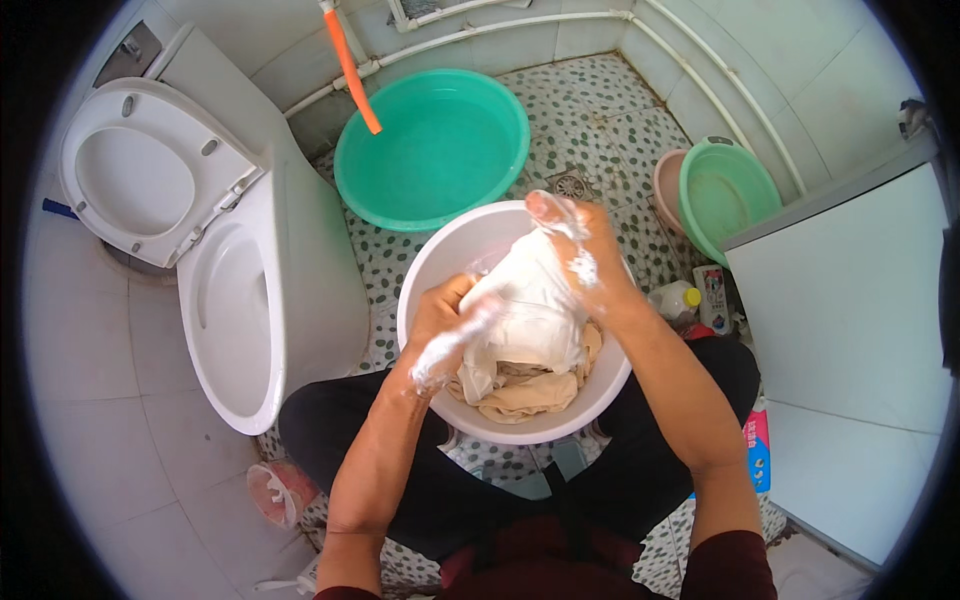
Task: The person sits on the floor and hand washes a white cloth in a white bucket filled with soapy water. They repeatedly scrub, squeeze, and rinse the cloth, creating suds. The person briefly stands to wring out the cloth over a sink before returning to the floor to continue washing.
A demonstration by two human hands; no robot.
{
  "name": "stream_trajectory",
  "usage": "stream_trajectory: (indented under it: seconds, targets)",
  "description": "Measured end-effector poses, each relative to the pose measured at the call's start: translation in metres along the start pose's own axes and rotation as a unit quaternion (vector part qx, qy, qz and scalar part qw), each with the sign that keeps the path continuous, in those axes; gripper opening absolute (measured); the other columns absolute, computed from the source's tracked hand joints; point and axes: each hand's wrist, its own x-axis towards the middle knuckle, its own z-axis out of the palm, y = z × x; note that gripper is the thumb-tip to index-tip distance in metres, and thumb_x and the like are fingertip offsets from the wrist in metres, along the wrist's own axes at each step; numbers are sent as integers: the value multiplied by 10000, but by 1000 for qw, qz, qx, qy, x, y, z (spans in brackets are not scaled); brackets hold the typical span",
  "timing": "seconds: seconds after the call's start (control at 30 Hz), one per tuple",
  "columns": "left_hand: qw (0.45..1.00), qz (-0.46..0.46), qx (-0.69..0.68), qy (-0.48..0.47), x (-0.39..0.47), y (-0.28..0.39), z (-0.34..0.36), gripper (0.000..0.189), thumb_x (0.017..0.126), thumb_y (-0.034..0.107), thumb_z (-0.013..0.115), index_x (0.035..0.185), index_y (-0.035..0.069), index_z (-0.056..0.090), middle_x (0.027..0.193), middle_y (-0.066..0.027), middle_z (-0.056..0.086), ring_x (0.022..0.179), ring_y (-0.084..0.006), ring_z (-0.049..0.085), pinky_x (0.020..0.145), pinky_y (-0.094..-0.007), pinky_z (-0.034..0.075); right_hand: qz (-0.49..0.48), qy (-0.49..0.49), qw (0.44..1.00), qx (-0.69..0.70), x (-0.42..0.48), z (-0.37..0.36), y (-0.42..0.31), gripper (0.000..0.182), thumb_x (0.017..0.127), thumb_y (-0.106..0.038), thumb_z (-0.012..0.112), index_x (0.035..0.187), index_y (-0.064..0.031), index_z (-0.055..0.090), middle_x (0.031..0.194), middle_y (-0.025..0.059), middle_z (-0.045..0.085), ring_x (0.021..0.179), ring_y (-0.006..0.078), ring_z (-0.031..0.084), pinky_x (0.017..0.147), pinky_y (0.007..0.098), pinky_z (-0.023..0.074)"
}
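Note:
A white wet cloth (525, 315) is stretched between my two hands above a pale plastic basin (517, 433). My left hand (450, 330) grips its left side, with suds on the thumb and wrist. Suds also cover my right hand (581, 244), which holds the upper right part of the cloth near the basin's far rim. Beige fabric (532, 397) lies in the basin below the white cloth. The basin stands between my knees. Both hands are slightly blurred.
Beyond the basin is a large green tub (435, 150) with an orange hose (351, 71) over it. An open toilet (232, 322) stands left. At right are a light green basin (727, 195), bottles (712, 296) and a white panel (840, 300). A floor drain (570, 185) lies ahead.

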Motion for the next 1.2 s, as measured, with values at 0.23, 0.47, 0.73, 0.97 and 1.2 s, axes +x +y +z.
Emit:
stream_trajectory:
  seconds: [0.23, 0.47, 0.73, 0.97, 1.2]
  targets:
    - [990, -2, 137, 36, -2, -20, -4, 283, 868, 70, 690, 1107, -59, 610, 979, -57, 672, 859, -92, 603, 781, -247, 501, -169, 3, 962, -216, 3, -19, 14, 289, 877, -282, 687, 899, -16, 576, 863, 76, 625, 788, 160, 570, 712, 285, 462]
    - [975, 156, 37, 153, 5, -26, -1, 236, 907, 76, 645, 1100, -55, 608, 970, -58, 671, 832, -91, 594, 747, -248, 504, -66, -48, 982, -168, -45, 16, 47, 425, 843, -267, 713, 1157, -8, 588, 1031, 165, 661, 934, 227, 637, 810, 335, 487]
    - [986, 70, 150, 22, -3, 25, -6, 381, 755, 90, 808, 1065, -47, 635, 965, -45, 676, 844, -92, 611, 768, -250, 508, -52, -39, 986, -156, -28, -8, 18, 150, 834, -79, 679, 955, 6, 652, 789, 103, 668, 719, 139, 612, 666, 280, 486]
    - [961, 59, 271, 4, -8, 28, -17, 335, 727, 116, 823, 982, -37, 669, 827, -21, 651, 746, -73, 566, 685, -249, 484, -83, 14, 987, -135, -26, -30, -29, 114, 872, -94, 654, 898, 15, 634, 793, 0, 629, 760, 62, 556, 685, 216, 455]
    - [967, 43, 250, 14, -30, -8, -12, 441, 805, 64, 739, 1192, -47, 559, 1093, -87, 642, 966, -142, 605, 864, -283, 501, -46, -139, 939, -310, -35, -47, -1, 429, 844, -181, 703, 1228, -45, 568, 1114, 167, 640, 981, 214, 617, 865, 332, 476]
